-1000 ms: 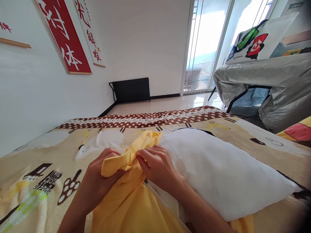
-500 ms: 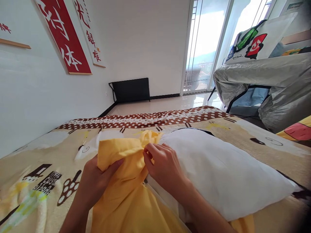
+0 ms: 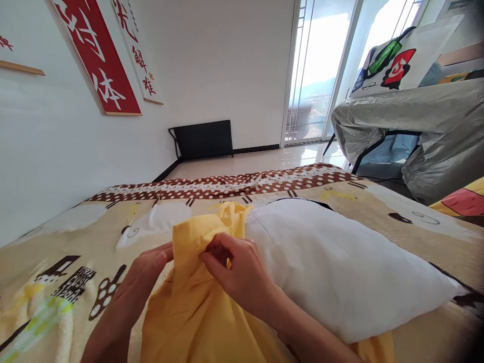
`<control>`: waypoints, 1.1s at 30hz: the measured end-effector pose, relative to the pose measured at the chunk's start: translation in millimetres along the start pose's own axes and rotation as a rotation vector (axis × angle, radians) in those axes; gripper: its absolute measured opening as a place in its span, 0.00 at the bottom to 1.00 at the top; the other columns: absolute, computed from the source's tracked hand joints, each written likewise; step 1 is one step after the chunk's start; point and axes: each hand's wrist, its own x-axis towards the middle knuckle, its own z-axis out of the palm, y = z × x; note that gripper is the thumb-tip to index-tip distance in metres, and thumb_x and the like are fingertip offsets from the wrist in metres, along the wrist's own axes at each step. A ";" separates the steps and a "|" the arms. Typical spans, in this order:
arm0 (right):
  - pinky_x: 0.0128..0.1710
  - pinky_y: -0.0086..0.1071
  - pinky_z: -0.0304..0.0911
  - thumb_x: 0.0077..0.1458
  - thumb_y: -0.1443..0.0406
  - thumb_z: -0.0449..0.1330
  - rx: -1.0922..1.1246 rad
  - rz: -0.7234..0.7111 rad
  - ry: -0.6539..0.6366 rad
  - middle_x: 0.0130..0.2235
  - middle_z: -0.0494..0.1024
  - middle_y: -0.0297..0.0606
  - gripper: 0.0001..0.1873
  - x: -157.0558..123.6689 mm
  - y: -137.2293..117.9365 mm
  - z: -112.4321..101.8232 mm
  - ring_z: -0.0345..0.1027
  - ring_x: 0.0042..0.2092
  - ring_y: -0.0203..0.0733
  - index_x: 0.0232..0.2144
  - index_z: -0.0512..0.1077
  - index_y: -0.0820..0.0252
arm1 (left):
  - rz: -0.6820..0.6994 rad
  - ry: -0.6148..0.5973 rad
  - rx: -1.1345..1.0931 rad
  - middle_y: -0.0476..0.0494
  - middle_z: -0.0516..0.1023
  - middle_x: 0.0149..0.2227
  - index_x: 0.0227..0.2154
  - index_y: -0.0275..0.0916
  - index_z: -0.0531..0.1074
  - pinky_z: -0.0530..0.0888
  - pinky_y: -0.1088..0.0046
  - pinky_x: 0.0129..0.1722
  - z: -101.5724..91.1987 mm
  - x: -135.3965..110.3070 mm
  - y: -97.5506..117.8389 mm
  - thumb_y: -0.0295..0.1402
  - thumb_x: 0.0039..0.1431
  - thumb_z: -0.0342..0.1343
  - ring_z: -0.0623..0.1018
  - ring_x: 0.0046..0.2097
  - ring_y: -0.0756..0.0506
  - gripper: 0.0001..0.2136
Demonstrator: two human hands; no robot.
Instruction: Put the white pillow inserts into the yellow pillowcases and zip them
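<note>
A yellow pillowcase (image 3: 192,322) lies bunched in front of me, its upper edge raised and folded. My right hand (image 3: 242,272) pinches that edge between thumb and fingers. At the left side of the raised cloth is my left hand (image 3: 141,277), its fingers stretched out and the thumb off the fabric. Its fingertips touch or pass behind the cloth's edge; the cloth hides them. A white pillow (image 3: 340,267) rests to the right of the pillowcase, partly behind my right forearm. Some yellow fabric shows beneath the pillow's near edge.
A patterned beige blanket (image 3: 91,247) with a brown dotted border (image 3: 242,187) covers the bed. A black panel (image 3: 202,140) leans against the far wall. Silver-covered furniture (image 3: 408,116) with a printed bag (image 3: 401,63) on it stands at right, near glass doors (image 3: 317,70).
My left thumb has come off the pillowcase, and that hand has shifted slightly left and down. My right hand has moved left along the edge, and the raised flap has narrowed.
</note>
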 end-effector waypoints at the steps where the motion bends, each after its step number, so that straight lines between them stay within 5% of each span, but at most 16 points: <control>1: 0.25 0.22 0.53 0.48 0.67 0.58 0.007 0.008 0.004 0.21 0.71 0.27 0.03 0.1 0.1 0.7 0.60 0.23 0.28 0.24 0.68 0.59 | -0.001 -0.017 -0.039 0.42 0.79 0.38 0.34 0.40 0.79 0.69 0.67 0.51 -3.2 1.5 -0.8 0.43 0.60 0.47 0.74 0.46 0.40 0.18; 8: 0.22 0.21 0.51 0.41 0.71 0.55 0.112 0.028 0.044 0.18 0.64 0.25 0.03 2.0 3.8 9.6 0.54 0.21 0.27 0.20 0.64 0.60 | -0.071 -0.150 0.015 0.41 0.79 0.31 0.31 0.35 0.80 0.74 0.70 0.39 -17.3 13.1 -13.2 0.33 0.49 0.62 0.76 0.42 0.38 0.08; 14: 0.21 0.21 0.51 0.39 0.71 0.54 0.156 -0.031 0.085 0.17 0.61 0.24 0.02 1.9 5.8 12.3 0.52 0.20 0.27 0.21 0.64 0.60 | -0.199 -0.018 0.006 0.45 0.77 0.24 0.29 0.36 0.79 0.75 0.70 0.30 -9.3 16.4 -21.6 0.35 0.43 0.66 0.77 0.33 0.41 0.10; 22: 0.22 0.21 0.52 0.39 0.70 0.54 0.196 -0.063 0.085 0.16 0.57 0.23 0.02 0.0 4.5 13.7 0.50 0.19 0.26 0.21 0.64 0.60 | -0.093 -0.118 0.098 0.43 0.77 0.23 0.23 0.36 0.78 0.74 0.72 0.28 -20.7 25.1 -31.1 0.37 0.47 0.62 0.76 0.32 0.42 0.08; 26: 0.22 0.21 0.52 0.41 0.69 0.54 0.179 -0.077 0.069 0.17 0.57 0.23 0.01 -0.5 4.7 13.6 0.50 0.20 0.26 0.22 0.64 0.60 | -0.014 -0.186 0.286 0.43 0.78 0.24 0.23 0.40 0.78 0.75 0.68 0.38 -31.8 20.4 -26.5 0.34 0.47 0.62 0.77 0.38 0.40 0.05; 29: 0.22 0.21 0.52 0.41 0.69 0.54 0.177 -0.093 0.061 0.17 0.58 0.23 0.01 -0.7 5.0 13.3 0.50 0.19 0.26 0.22 0.64 0.60 | 0.059 -0.192 0.381 0.41 0.79 0.30 0.25 0.41 0.79 0.73 0.65 0.47 -38.7 11.5 -22.0 0.32 0.46 0.62 0.76 0.43 0.39 0.03; 33: 0.21 0.21 0.52 0.40 0.71 0.54 0.177 -0.089 0.066 0.17 0.58 0.23 0.03 -0.8 5.8 13.5 0.51 0.20 0.26 0.23 0.64 0.60 | 0.111 -0.120 0.361 0.39 0.79 0.32 0.29 0.39 0.79 0.75 0.68 0.42 -34.5 2.9 -15.0 0.33 0.46 0.62 0.76 0.43 0.38 0.06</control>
